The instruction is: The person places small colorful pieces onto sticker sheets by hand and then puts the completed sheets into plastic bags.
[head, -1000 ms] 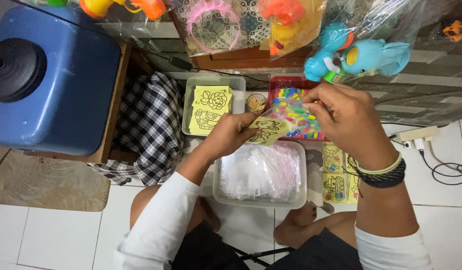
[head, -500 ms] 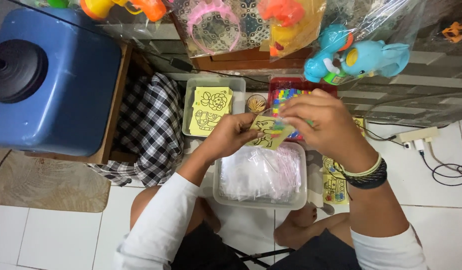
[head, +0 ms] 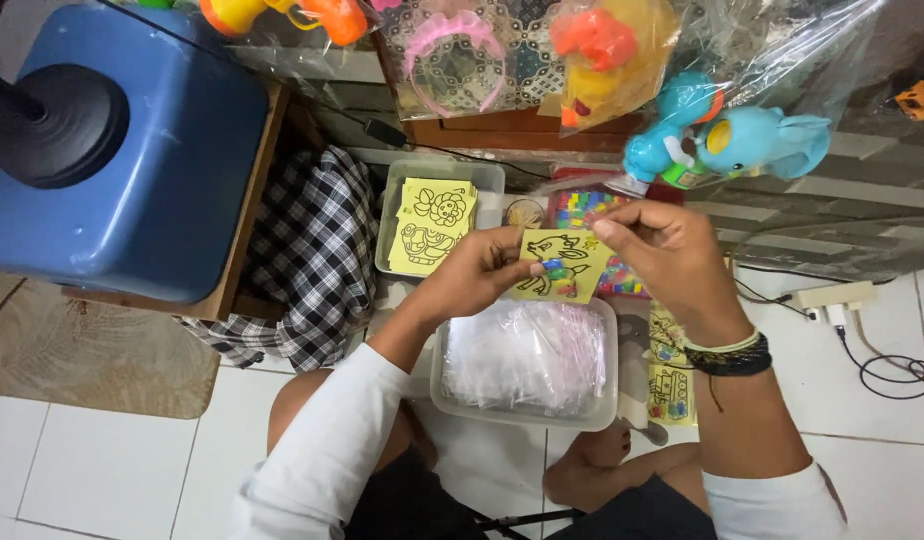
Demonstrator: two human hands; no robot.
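One yellow card sits pinched between both hands, held above the clear tub of plastic bags, its long axis running left to right and tipped slightly down on the right. The left hand grips the card's left edge, thumb on the face beside a small coloured bit. The right hand nips the top right corner with its fingertips. Half a second ago the right hand covered more of the card; now it sits higher and the drawing shows in full.

Left hand and right hand raised; fingers pinched.
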